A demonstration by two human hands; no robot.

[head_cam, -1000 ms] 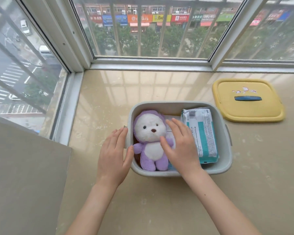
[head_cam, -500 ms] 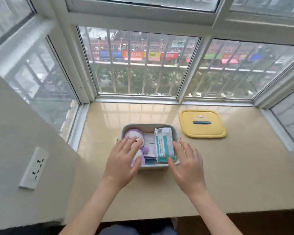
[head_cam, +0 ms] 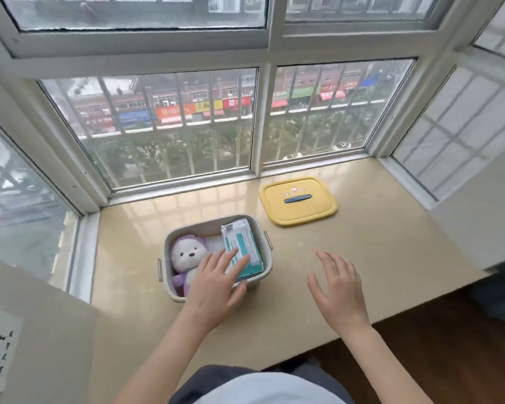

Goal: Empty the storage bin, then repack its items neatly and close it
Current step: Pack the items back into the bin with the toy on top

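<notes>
Nearest, the front edge of the stone sill (head_cam: pixel 289 330) drops away to a wooden floor, so anything dragged toward the person has a lip to go over. Just beyond it the right hand (head_cam: pixel 337 290) hovers over the sill to the right of the bin, fingers straight and spread, holding nothing. The left hand (head_cam: pixel 216 282) reaches over the near rim of the grey storage bin (head_cam: pixel 169 295), fingers extended and lying flat across the near end of the wipes pack (head_cam: pixel 241 242) — a touch, not a grasp.

The bin sits on the sill left of centre, lid off and packed. A purple-and-white plush toy (head_cam: pixel 187 258) is on its left side, the wipes pack on its right, and a flat white packet (head_cam: pixel 215 243) shows between them. The plush should be light and squashy, fine to take anywhere round the body. The wipes pack looks soft-sided and film-slick, probably with some weight, so gripping across its long edges seems safer than a fingertip lift. The bin looks like stiff plastic, with a small handle on each side wall.

Farther right, well apart from the bin, the yellow lid (head_cam: pixel 298 201) lies flat with its dark grip slot up — rigid, easy to take by an edge. Bare sill shows between bin and lid. The window frame (head_cam: pixel 187 185) closes off the far side.
</notes>
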